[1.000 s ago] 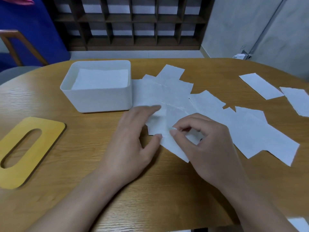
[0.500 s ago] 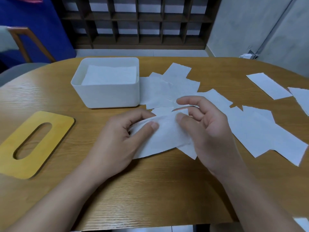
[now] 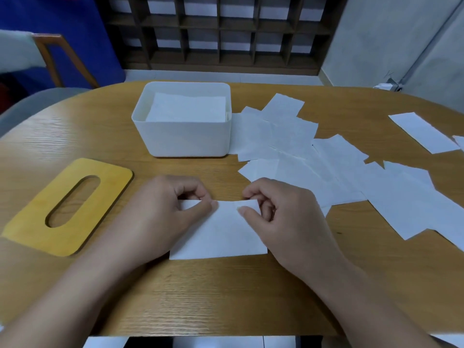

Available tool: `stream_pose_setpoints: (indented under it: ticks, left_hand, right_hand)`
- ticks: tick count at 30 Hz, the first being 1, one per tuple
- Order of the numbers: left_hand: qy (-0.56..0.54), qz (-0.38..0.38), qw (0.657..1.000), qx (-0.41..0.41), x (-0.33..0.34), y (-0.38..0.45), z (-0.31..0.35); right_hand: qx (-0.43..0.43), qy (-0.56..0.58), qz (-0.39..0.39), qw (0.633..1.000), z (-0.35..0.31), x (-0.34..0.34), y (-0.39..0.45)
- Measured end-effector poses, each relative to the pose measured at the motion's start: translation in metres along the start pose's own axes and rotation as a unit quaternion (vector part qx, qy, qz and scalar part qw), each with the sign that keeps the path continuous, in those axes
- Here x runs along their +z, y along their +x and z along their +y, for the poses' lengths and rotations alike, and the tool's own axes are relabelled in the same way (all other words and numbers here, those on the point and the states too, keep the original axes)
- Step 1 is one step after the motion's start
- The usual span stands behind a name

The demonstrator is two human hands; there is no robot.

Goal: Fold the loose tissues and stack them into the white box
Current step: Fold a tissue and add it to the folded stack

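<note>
At the far left a yellow lid [image 3: 64, 207] with an oval slot lies flat on the wooden table [image 3: 226, 292], near its left edge. Behind and to the right of it stands the white box [image 3: 184, 135], open on top, with a stack [image 3: 187, 110] of folded tissues lying flat inside, below the rim. In front of the box, near the table's front edge, a single tissue [image 3: 221, 234] lies flat between the two hands, its near edge straight and roughly parallel to the table edge. The left hand [image 3: 160, 212] has its fingers curled and pinches the tissue's far left corner between thumb and forefinger; the rest of the sheet spreads out toward the person and to the right of that pinch. The right hand [image 3: 281, 219] likewise curls its fingers and pinches the far right corner, thumb on top of the sheet, where the corner seems slightly raised off the table; the sheet runs left and toward the person from that grip. Both pinches sit along the tissue's far edge, so its body lies nearer the person than the fingertips. Right of the box and beyond the right hand, loose tissues [image 3: 326, 162] overlap in a sprawl across the table, touching the box's right wall. Farther right, a separate sheet [image 3: 421, 131] lies apart near the edge.
</note>
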State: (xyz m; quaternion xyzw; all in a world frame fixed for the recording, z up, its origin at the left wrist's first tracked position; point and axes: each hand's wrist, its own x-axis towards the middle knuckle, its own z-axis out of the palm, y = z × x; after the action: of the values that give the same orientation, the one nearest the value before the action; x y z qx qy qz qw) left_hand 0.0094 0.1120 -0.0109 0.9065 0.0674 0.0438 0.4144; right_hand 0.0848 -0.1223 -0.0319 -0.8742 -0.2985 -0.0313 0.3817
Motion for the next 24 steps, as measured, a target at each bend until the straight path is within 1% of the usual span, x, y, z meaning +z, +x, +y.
stream_pose_setpoints:
  ticks: [3, 6, 8, 11, 13, 17, 21, 24]
  left_hand:
    - [0.053, 0.021, 0.998, 0.031, 0.001, 0.001, -0.005]
    - [0.078, 0.036, 0.995, 0.051, 0.003, 0.004, -0.012]
    - [0.087, 0.046, 0.993, 0.067, 0.006, 0.005, -0.015]
    - [0.083, 0.067, 0.99, 0.094, 0.01, 0.006, -0.011]
    - [0.073, 0.076, 0.989, 0.107, 0.014, 0.006, -0.005]
    - [0.066, 0.066, 0.988, 0.121, 0.025, 0.007, 0.007]
    - [0.064, 0.049, 0.987, 0.139, 0.04, 0.009, 0.017]
    - [0.09, 0.022, 0.983, 0.159, 0.053, 0.012, 0.022]
  right_hand:
    - [-0.036, -0.057, 0.013, 0.998, 0.002, 0.005, 0.003]
    - [-0.042, -0.081, 0.023, 0.996, 0.005, 0.006, 0.004]
    - [-0.035, -0.08, 0.031, 0.996, 0.006, 0.003, 0.005]
    - [0.004, -0.068, 0.069, 0.995, 0.011, -0.011, 0.009]
    - [0.028, -0.088, 0.091, 0.992, 0.02, -0.023, 0.013]
    - [0.056, -0.126, 0.095, 0.986, 0.035, -0.036, 0.016]
    - [0.051, -0.147, 0.089, 0.984, 0.036, -0.035, 0.015]
    - [0.049, -0.166, 0.089, 0.981, 0.038, -0.03, 0.016]
